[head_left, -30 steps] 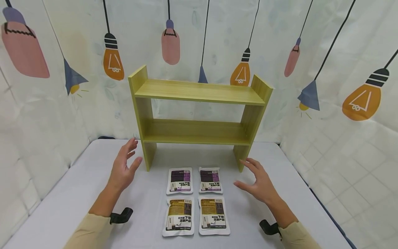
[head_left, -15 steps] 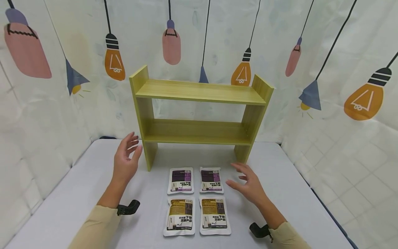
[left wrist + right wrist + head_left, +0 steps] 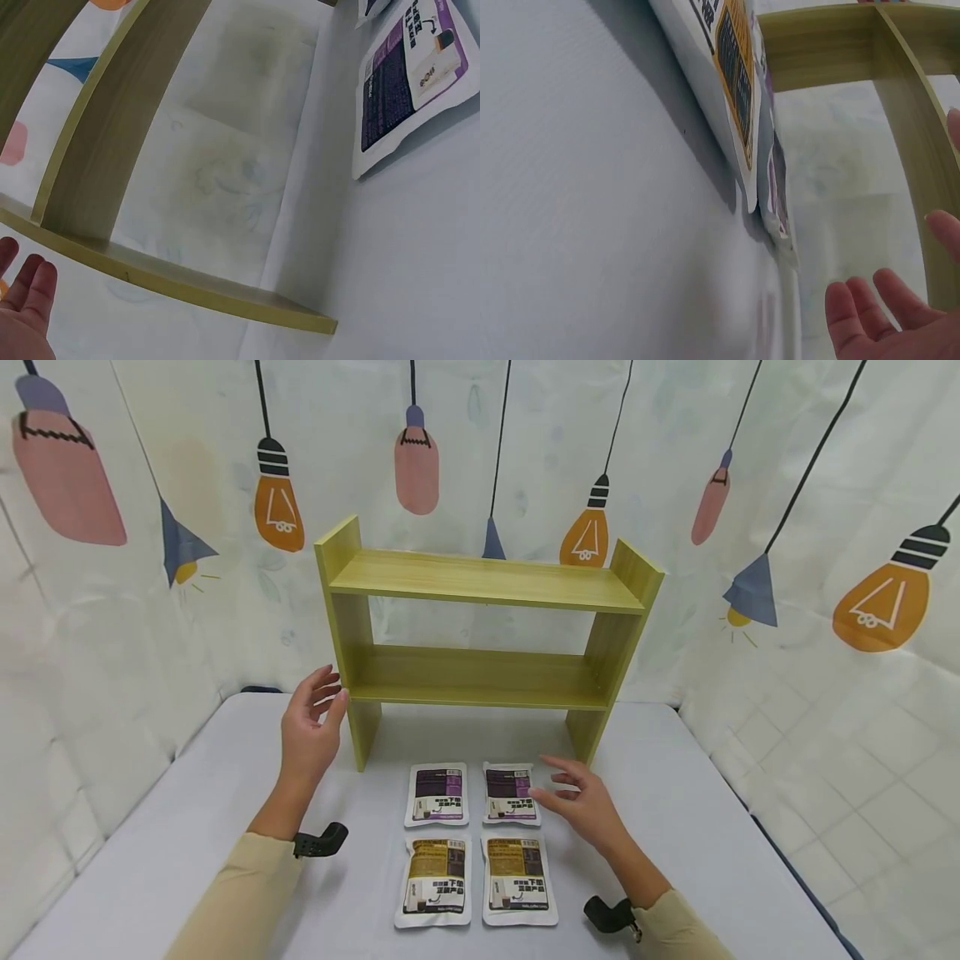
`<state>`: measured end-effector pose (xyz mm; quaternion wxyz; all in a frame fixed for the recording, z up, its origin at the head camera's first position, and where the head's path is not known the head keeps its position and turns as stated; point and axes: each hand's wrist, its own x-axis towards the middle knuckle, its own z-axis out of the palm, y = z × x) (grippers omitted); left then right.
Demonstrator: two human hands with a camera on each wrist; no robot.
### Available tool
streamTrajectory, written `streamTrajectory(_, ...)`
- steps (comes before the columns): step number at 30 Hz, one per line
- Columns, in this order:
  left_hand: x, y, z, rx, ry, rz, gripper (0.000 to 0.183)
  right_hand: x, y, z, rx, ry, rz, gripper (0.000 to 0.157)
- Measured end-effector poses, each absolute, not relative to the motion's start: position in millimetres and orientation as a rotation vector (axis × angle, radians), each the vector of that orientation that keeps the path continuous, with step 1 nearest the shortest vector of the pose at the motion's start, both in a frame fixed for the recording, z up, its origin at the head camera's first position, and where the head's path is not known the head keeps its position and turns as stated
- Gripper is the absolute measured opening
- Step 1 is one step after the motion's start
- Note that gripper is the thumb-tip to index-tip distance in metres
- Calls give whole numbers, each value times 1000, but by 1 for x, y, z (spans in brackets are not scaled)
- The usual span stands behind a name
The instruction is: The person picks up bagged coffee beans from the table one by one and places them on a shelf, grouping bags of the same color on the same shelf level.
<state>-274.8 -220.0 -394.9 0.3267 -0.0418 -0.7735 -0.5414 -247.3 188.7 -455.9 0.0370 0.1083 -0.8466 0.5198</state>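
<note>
My left hand [image 3: 311,731] is raised beside the left side panel of the yellow-green wooden shelf [image 3: 480,581], its fingertips right at the panel's edge in the head view and nothing in its grasp. Over the table, my right hand [image 3: 579,800] holds nothing; its thumb overlaps the edge of the right purple-labelled pouch [image 3: 512,795]. A matching purple-labelled pouch [image 3: 437,795] lies to its left. Nearer me are two gold-labelled pouches, the left one [image 3: 435,881] and the right one [image 3: 519,878]. In the left wrist view, loose fingers [image 3: 37,292] show outside the shelf panel.
The two-tier shelf stands at the back of a white-covered table [image 3: 187,860]. Behind it and at both sides hangs a white curtain [image 3: 487,435] printed with lamps. A black wrist camera [image 3: 322,841] sits on the left wrist, another [image 3: 609,914] on the right.
My right hand has moved left, towards the right purple-labelled pouch. My left hand has risen and shifted slightly right, closer to the shelf's side. Pouches and shelf stay put.
</note>
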Motion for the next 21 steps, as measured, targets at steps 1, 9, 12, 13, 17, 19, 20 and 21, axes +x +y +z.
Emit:
streamTrajectory(1, -276, -220, -393, -111, -2026, -1413, 52, -248, 187, -456, 322, -2604, 1602, 61)
streamTrajectory(9, -286, -219, -385, -147, -1995, -1375, 50, -253, 178, -457, 265, -2626, 1633, 63)
streamTrajectory(12, -289, -218, -381, -153, -1983, -1373, 51, -255, 175, -459, 250, -2649, 1635, 64)
streamTrajectory(13, -290, -217, -380, -152, -1983, -1370, 51, -256, 174, -460, 242, -2658, 1632, 64)
streamTrajectory(17, -294, -217, -375, -146, -1985, -1361, 52, -258, 171, -461, 214, -2683, 1634, 65)
streamTrajectory(19, -296, -217, -374, -144, -1985, -1350, 52, -260, 169, -462, 202, -2692, 1639, 65)
streamTrajectory(20, -297, -218, -373, -142, -1986, -1344, 51, -261, 168, -463, 199, -2698, 1641, 66)
streamTrajectory(21, -298, -218, -372, -140, -1986, -1338, 51, -262, 168, -464, 198, -2704, 1641, 66)
